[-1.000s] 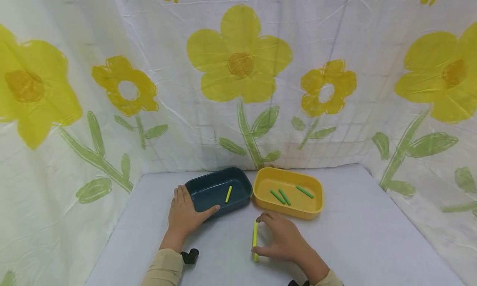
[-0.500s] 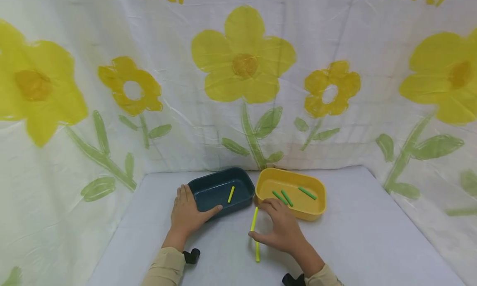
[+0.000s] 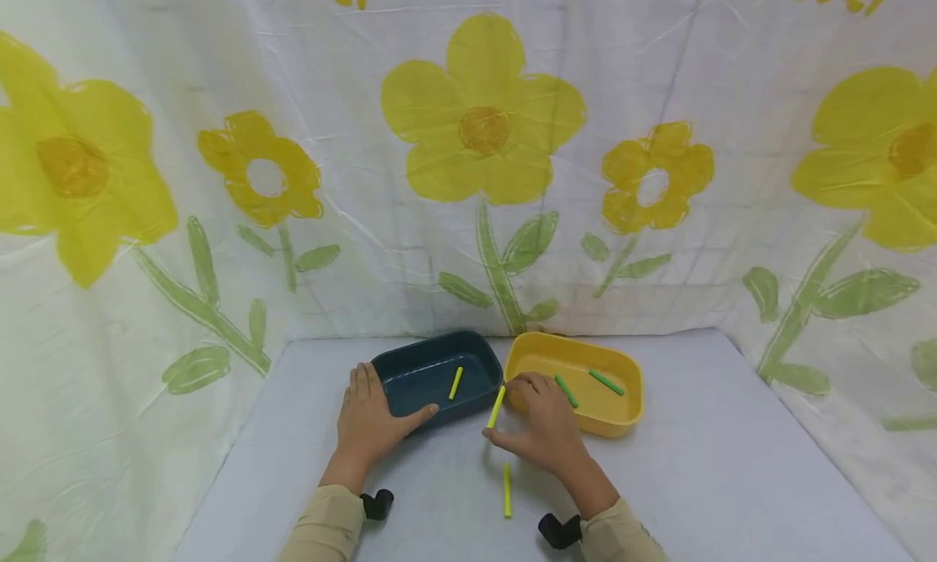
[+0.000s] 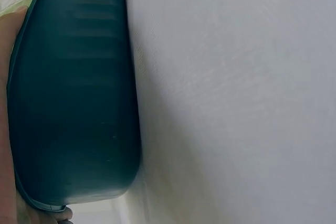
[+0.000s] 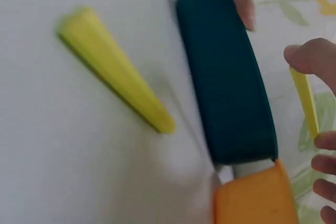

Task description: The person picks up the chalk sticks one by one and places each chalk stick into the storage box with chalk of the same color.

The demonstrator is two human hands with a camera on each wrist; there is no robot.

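Observation:
My right hand (image 3: pixel 545 428) pinches a yellow stick (image 3: pixel 496 407) end to end between thumb and fingertips, in front of the gap between two boxes. The right wrist view also shows that held stick (image 5: pixel 306 103), raised above the table. A second yellow stick (image 3: pixel 507 490) lies on the table, nearer to me. My left hand (image 3: pixel 368 420) rests on the dark teal box (image 3: pixel 410 363), straight fingers along its left end and thumb along the front rim. Inside that box is another yellow stick (image 3: pixel 455 383). Green sticks (image 3: pixel 606 382) lie in the yellow box (image 3: pixel 628 416), partly hidden by my right hand.
The two boxes stand side by side at the back of the white-covered table (image 3: pixel 703 464). Behind them hangs a white curtain (image 3: pixel 351 302) painted with yellow flowers.
My right hand has lifted its yellow stick and moved it forward toward the boxes, leaving the other stick on the table in fuller view. The left hand has stayed on the teal box.

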